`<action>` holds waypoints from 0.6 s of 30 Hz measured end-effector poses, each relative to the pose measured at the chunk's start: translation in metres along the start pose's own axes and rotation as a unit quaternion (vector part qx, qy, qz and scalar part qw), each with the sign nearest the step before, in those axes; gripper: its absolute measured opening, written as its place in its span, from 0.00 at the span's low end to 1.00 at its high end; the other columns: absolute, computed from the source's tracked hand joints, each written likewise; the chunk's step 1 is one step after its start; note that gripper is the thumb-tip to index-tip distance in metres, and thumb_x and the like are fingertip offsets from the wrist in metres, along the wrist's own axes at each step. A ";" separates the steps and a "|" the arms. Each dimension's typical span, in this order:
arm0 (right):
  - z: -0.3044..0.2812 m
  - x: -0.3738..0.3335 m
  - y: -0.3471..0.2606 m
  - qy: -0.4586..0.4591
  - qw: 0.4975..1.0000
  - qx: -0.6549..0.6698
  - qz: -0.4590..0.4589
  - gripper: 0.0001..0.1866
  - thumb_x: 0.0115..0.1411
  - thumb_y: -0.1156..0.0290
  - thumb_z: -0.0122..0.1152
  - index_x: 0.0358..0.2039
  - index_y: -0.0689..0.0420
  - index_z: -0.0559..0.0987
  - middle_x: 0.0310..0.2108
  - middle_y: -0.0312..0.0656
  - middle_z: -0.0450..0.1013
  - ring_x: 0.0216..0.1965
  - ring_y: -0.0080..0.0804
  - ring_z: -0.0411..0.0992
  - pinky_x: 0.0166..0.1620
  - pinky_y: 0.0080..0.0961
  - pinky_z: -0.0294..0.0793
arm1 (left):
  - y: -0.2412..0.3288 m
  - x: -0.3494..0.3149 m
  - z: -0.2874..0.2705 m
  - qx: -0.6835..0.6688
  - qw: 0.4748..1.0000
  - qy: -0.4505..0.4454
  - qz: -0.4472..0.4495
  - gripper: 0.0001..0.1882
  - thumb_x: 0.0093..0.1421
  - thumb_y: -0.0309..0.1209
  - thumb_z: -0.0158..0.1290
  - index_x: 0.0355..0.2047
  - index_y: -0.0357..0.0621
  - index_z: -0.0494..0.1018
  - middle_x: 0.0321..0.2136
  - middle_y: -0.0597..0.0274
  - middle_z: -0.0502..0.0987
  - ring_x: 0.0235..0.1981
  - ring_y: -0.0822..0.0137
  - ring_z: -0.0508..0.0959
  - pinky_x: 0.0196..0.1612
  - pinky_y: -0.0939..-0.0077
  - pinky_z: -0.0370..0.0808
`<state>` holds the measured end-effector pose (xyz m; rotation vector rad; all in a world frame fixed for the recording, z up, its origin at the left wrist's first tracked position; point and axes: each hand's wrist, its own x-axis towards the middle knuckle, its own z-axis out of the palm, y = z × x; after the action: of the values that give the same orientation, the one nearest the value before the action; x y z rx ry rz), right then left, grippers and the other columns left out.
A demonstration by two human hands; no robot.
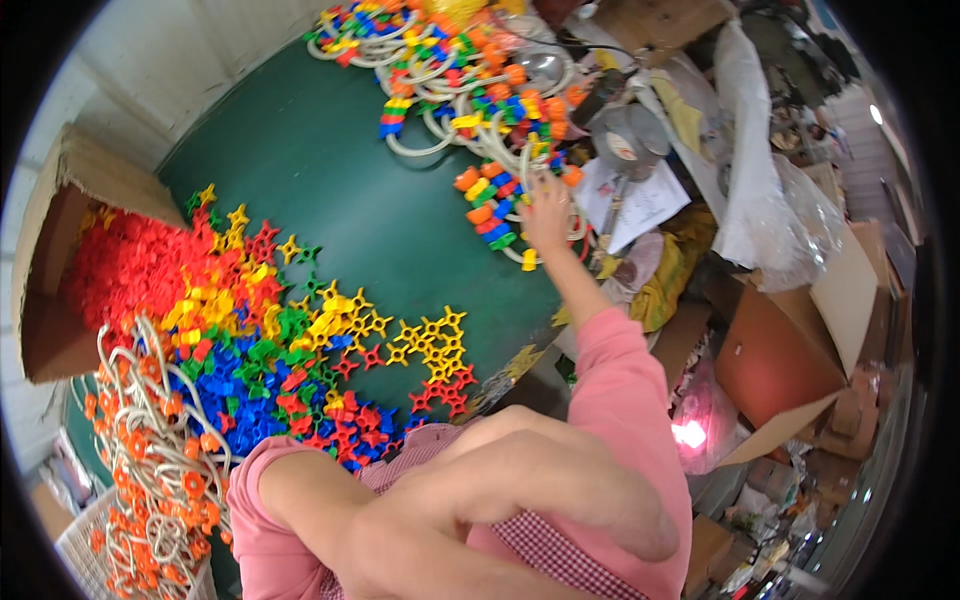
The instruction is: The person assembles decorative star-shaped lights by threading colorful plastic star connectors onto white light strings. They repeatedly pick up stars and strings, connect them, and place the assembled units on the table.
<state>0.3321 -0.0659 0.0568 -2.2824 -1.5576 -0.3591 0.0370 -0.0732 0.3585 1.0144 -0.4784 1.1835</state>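
Observation:
My right hand (546, 212) reaches to the far side of the green table, fingers bent over a cream rope in the pile of beaded ropes (487, 208). Orange, blue, yellow, red and green plastic pieces are threaded on these ropes. My left hand (560, 485) is raised close in front of me and looks large and blurred. It crosses over my chest, and how its fingers are set is unclear. Nothing shows in it. Below and left of it lie loose plastic star-shaped pieces (335, 318) in yellow, red, green and blue.
On the left a cardboard box (48, 290) lies tipped with red pieces spilling out. Cream ropes with orange ends (165, 470) heap at the near left. To the right are clear plastic wrap (775, 200), a paper sheet (650, 205) and an opened carton (780, 360). The green table (300, 140) lies between.

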 end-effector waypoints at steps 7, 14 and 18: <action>-0.038 -0.120 -0.051 -0.108 0.982 0.157 -0.013 0.28 0.46 0.72 0.63 0.50 0.53 0.69 0.50 0.45 0.62 0.53 0.47 0.59 0.55 0.41 0.59 | 0.017 0.004 0.037 -0.005 0.999 -0.037 0.021 0.11 0.58 0.36 0.52 0.28 0.44 0.81 0.39 0.50 0.71 0.37 0.63 0.73 0.41 0.73 0.70; -0.051 -0.263 -0.084 -0.280 0.944 0.174 -0.020 0.52 0.41 0.49 0.68 0.64 0.42 0.51 0.64 0.54 0.40 0.62 0.57 0.46 0.61 0.49 0.49 | 0.048 -0.007 0.099 0.007 0.994 0.078 -0.076 0.13 0.60 0.39 0.49 0.27 0.43 0.77 0.35 0.52 0.71 0.35 0.63 0.71 0.39 0.72 0.68; -0.034 -0.292 -0.119 -0.358 0.926 0.115 -0.028 0.52 0.45 0.42 0.62 0.66 0.41 0.47 0.66 0.57 0.30 0.66 0.57 0.34 0.61 0.57 0.39 | 0.053 -0.019 0.119 0.039 0.989 0.117 -0.087 0.13 0.60 0.39 0.48 0.26 0.44 0.73 0.31 0.55 0.70 0.32 0.63 0.70 0.36 0.73 0.67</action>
<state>0.1148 -0.2863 -0.0113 -2.2959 -1.8508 0.6947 0.0034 -0.1828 0.4245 0.9487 -0.1568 1.1531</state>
